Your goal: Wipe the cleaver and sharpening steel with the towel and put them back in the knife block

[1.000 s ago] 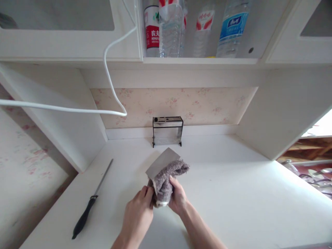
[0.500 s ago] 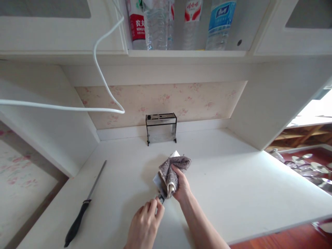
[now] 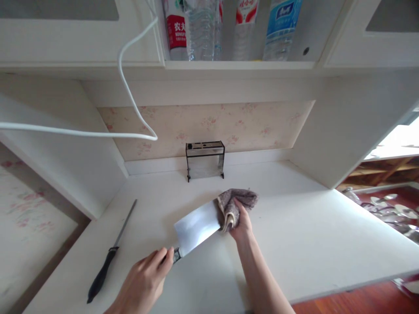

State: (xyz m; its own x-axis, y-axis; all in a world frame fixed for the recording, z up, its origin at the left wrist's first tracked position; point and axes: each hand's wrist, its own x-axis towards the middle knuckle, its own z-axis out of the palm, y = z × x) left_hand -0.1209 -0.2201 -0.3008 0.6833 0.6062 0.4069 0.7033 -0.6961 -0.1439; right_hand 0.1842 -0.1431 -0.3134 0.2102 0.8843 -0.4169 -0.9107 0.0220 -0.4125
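My left hand [image 3: 144, 281] grips the handle of a wide steel cleaver [image 3: 196, 226], whose blade points away and to the right above the white counter [image 3: 294, 235]. My right hand [image 3: 241, 222] is closed on a folded grey cloth [image 3: 234, 205] that wraps the far end of the blade.
A black-handled sharpening steel [image 3: 109, 255] lies on the counter at the left. A metal knife holder [image 3: 204, 160] stands against the back wall. Several water bottles [image 3: 229, 26] fill the shelf above. A white cable [image 3: 131, 87] hangs at upper left.
The cloth has slid from near the handle out to the blade's tip. My left hand has drawn back and left, and the blade now lies more level.
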